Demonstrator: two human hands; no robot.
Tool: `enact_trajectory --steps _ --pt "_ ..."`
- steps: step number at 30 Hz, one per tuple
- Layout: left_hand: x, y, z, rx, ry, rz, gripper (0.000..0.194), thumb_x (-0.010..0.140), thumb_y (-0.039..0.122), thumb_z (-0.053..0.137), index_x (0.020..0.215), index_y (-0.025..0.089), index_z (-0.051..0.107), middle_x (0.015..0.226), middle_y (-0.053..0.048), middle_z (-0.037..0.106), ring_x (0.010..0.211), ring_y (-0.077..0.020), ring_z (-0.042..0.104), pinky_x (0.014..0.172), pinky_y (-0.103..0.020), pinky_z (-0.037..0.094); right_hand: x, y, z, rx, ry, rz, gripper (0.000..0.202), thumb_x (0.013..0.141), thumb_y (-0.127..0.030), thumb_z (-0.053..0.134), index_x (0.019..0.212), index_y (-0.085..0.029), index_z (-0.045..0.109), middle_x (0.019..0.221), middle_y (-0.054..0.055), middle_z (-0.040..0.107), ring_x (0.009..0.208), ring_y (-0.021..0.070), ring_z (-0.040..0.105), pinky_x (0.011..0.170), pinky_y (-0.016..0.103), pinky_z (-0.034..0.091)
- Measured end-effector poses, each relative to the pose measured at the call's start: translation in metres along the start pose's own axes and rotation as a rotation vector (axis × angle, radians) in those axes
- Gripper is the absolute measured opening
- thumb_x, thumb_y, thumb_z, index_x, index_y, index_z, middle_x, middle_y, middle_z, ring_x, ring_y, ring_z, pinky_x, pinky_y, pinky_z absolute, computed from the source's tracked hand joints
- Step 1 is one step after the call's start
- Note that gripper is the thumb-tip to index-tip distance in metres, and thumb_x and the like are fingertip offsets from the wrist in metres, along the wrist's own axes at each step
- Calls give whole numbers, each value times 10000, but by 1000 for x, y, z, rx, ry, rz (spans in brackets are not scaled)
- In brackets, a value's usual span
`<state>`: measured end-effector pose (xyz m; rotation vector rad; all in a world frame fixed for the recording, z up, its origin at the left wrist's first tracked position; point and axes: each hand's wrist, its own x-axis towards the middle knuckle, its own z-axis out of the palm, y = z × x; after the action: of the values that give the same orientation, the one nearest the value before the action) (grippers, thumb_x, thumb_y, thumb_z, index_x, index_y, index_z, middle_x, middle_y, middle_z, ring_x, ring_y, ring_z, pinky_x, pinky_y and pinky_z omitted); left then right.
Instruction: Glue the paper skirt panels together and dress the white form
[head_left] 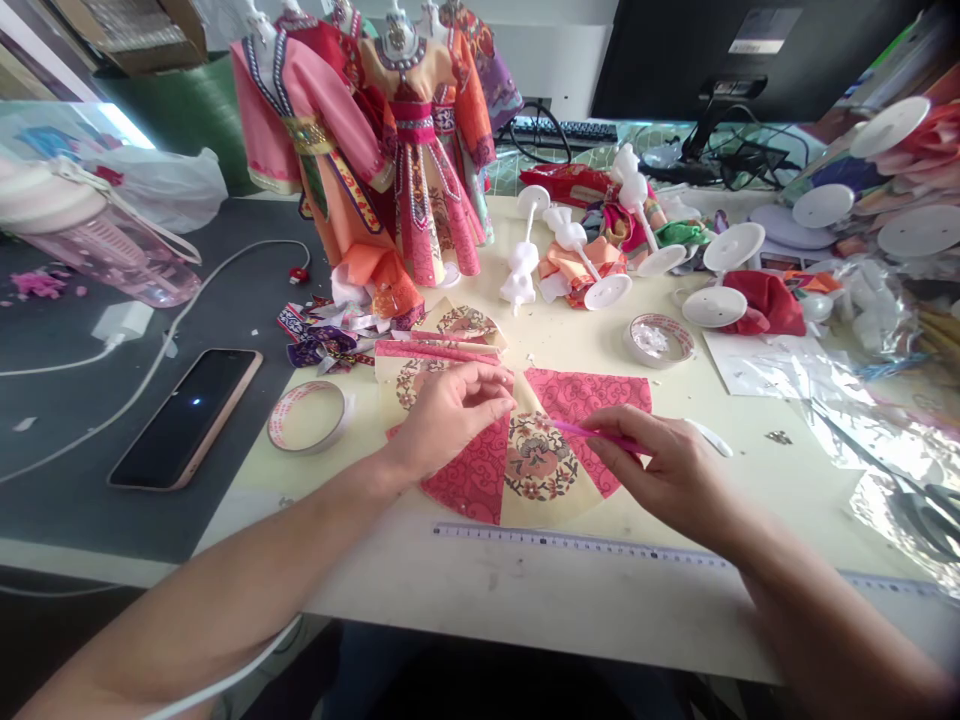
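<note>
A pink and cream patterned fabric piece (541, 460) lies fanned out on the pale table. Over its left part is my left hand (465, 405), thumb and fingertips pinched together near the fabric's upper middle; whatever is between them is too small to make out. My right hand (649, 450) grips a thin pink stick (574, 428), its tip pointing left over the fabric. A narrow pink strip (442, 352) lies along the fabric's upper left edge. Below the fabric runs a clear ruler (544, 541), passing under my right forearm.
Tape rolls (306, 418) lie left and right, the right one (658, 341) holding small white bits. Dressed doll figures (412, 150) stand behind, beside white mannequin stands (523, 262). A phone (186, 418) and pink bottle (112, 235) are left; scissors (911, 495) lie far right.
</note>
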<state>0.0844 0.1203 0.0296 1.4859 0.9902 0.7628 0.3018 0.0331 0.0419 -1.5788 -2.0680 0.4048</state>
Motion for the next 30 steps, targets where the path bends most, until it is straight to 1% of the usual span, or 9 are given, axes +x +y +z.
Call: enact_trajectory --steps 2,4,7,11,15,21,25,30 --pt "0 0 -1 74 -48 17 199 762 212 646 947 142 626 860 -37 673 813 -130 638 799 -282 527 0 5 -7 -21 -124 55 139 888 -306 498 918 -228 608 683 -29 649 551 81 541 495 207 390" --pt "-1 -1 -2 130 -102 40 179 774 212 634 943 150 630 875 -35 677 831 -133 644 801 -276 528 0 10 -13 -43 -210 78 156 891 -328 482 914 -247 614 720 -24 662 589 95 558 508 217 393" --pt "-4 -3 0 219 -162 64 175 792 216 618 961 177 637 891 -21 687 853 -134 651 787 -260 532 1 11 -18 -62 -271 81 166 894 -323 465 922 -262 618 734 -25 659 593 101 549 521 229 390" --pt "-8 -4 3 353 -179 102 184 807 200 599 985 210 642 886 4 700 842 -130 659 788 -263 523 3 6 -19 -102 -308 57 188 905 -313 442 933 -267 623 737 -25 653 594 107 544 547 245 395" --pt "-9 -5 4 441 -208 128 218 815 169 575 1017 227 635 904 13 701 826 -129 662 766 -271 516 3 4 -15 -100 -320 39 193 913 -305 437 944 -265 623 734 -27 649 600 105 546 560 244 397" --pt "-10 -9 5 536 -267 172 227 845 201 551 1057 228 627 912 -6 705 840 -153 654 780 -306 511 4 4 -11 -104 -301 22 206 915 -310 432 937 -246 626 741 -10 655 604 111 559 561 246 391" --pt "-10 -10 5 580 -274 240 240 852 187 532 1069 221 630 930 -26 706 870 -172 649 797 -327 510 4 2 -10 -103 -297 18 207 916 -302 434 926 -233 629 724 -4 654 587 110 562 547 245 389" --pt "-10 -11 5 616 -267 285 230 856 191 528 1058 217 636 937 -34 707 868 -177 649 778 -323 509 4 2 -9 -112 -266 -16 207 915 -292 439 918 -221 633 708 3 655 572 109 567 538 242 391"
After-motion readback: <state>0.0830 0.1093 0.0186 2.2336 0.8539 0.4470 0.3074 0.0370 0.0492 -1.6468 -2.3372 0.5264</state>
